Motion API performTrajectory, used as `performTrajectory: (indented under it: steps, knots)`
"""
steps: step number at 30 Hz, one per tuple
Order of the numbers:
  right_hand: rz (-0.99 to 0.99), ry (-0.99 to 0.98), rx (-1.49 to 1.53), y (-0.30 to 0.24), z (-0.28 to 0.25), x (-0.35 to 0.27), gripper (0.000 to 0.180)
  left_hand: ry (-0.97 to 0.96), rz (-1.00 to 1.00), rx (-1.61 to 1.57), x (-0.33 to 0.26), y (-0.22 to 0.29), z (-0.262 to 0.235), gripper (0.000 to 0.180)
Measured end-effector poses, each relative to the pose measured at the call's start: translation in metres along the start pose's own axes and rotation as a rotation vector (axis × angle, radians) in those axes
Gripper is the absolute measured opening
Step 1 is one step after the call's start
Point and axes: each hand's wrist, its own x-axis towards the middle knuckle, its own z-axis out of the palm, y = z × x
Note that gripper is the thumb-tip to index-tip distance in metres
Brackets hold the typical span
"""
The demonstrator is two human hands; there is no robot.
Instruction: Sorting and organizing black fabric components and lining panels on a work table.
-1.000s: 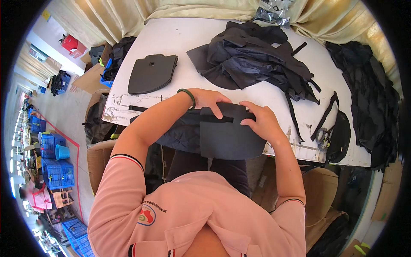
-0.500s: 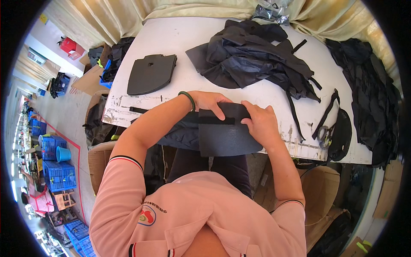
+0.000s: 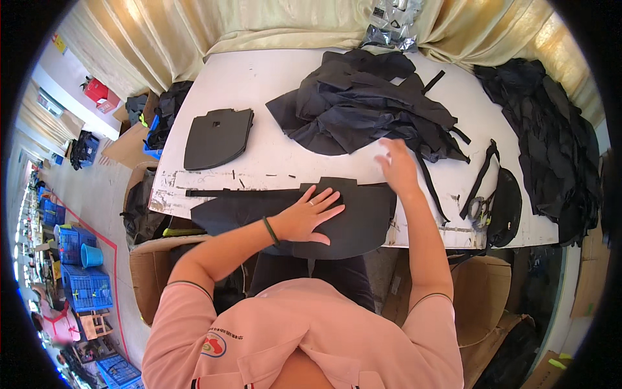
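My left hand (image 3: 312, 216) lies flat with spread fingers on a stiff black panel (image 3: 359, 227), which has a short tab at its far edge and a rounded near edge. Beneath the panel, a piece of black fabric (image 3: 240, 212) stretches left along the table's front edge, with a dark strip along its far side. Off the panel, my right hand (image 3: 398, 170) is raised over the table near the heap of black fabric (image 3: 363, 104). Its fingers are loosely bent and apart, with nothing visible in them.
Similar black panels (image 3: 219, 139) lie stacked at the left of the white table (image 3: 259, 84). To the right are scissors (image 3: 478, 211), a black pouch (image 3: 506, 207) with a strap, and more black fabric (image 3: 551, 142). Cardboard boxes (image 3: 483, 295) stand below the front edge.
The panel went from being held up in both hands to lying flat on the fabric. My left hand now presses on it; my right hand let go and moved away toward the fabric heap.
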Motion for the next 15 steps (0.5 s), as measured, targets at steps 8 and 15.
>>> performTrajectory:
  steps: [8, 15]
  knots:
    - [0.09, 0.012, -0.461, 0.033, 0.006, 0.088, 0.027, 0.024, 0.001, -0.017, 0.002, 0.0, 0.004, 0.087]
    - [-0.345, 0.264, -0.019, -0.08, -0.077, 0.121, 0.014, 0.251, -0.178, -0.82, -0.001, -0.022, -0.001, 0.076]
